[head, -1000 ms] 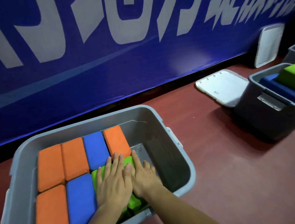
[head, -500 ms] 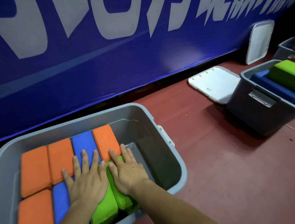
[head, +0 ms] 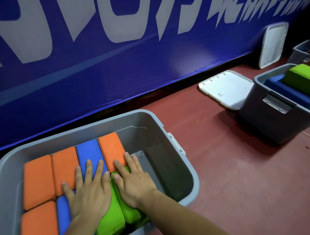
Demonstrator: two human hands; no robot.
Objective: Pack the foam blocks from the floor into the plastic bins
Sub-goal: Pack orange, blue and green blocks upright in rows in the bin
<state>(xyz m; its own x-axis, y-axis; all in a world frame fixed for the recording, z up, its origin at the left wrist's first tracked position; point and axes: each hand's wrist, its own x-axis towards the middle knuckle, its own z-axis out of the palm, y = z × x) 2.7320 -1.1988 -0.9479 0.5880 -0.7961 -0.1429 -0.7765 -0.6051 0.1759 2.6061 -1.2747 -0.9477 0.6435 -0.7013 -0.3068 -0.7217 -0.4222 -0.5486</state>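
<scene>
Left hand (head: 89,194): flat, fingers (head: 89,171) straight and spread, grasping nothing. My palm presses on the left green foam block (head: 109,224) and the near blue foam block (head: 63,215). The fingertips reach onto the far blue foam block (head: 88,153) and the second orange block (head: 66,168).

Right hand (head: 136,186): likewise flat and released, palm down on the right green foam block (head: 131,213). The fingertips touch the near end of the far-right orange block (head: 111,149). My two hands lie side by side, almost touching.

All these blocks sit inside the grey plastic bin (head: 76,130), which stands on the red floor (head: 249,174). Left of my left fingers lie the far-left orange block (head: 38,182) and, nearer my wrist, the near-left orange block (head: 38,232). Just right of my right fingers, bare bin bottom shows.

Well to the right of my right fingers stands a second grey bin (head: 266,118), holding a green block (head: 306,81) on top of a blue block (head: 287,94). A white lid (head: 226,88) lies flat on the floor beside that bin, toward the blue banner wall (head: 109,74). Another lid (head: 273,45) leans against the wall farther right.
</scene>
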